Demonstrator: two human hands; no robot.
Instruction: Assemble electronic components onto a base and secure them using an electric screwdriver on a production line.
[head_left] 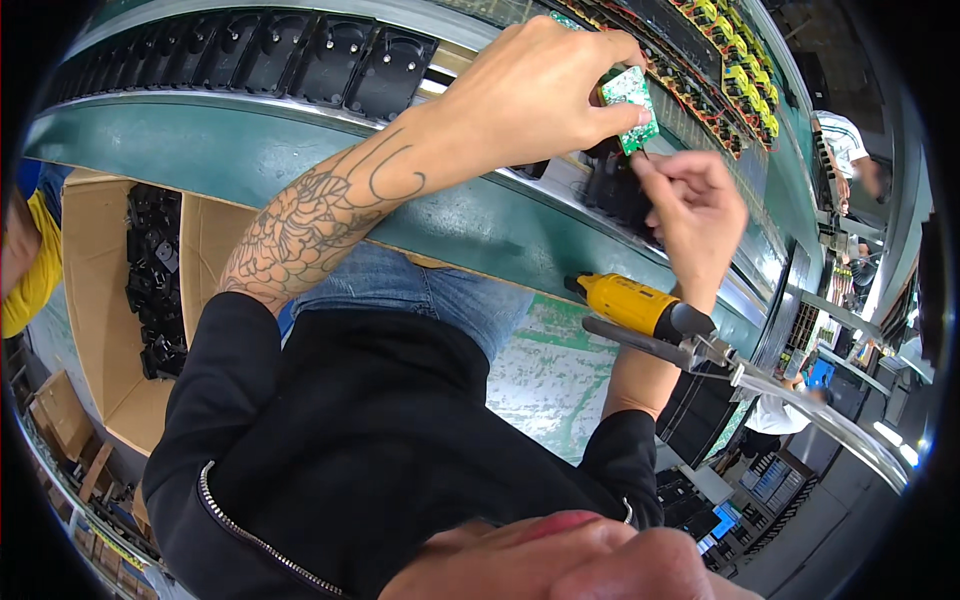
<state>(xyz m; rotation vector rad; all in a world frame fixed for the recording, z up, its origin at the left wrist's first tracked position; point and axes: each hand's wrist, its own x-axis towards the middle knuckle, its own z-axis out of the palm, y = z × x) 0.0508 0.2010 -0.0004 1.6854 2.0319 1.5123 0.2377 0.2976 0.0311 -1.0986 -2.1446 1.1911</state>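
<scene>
My left hand grips a small green circuit board by its edges, thumb on the near side. The board is tilted, with pale solder spots on its face. Just right of it, my right hand has thumb and index finger pinched together close to the board's lower edge. Whatever lies in that pinch is too small to make out. Below the board, a black plastic housing sits at the bench's edge, partly covered by my hands.
A row of black plastic housings lines the bench at left. Boards with yellow components lie at the far right. A yellow electric screwdriver hangs by my right forearm. A cardboard box of black parts stands left; other people are nearby.
</scene>
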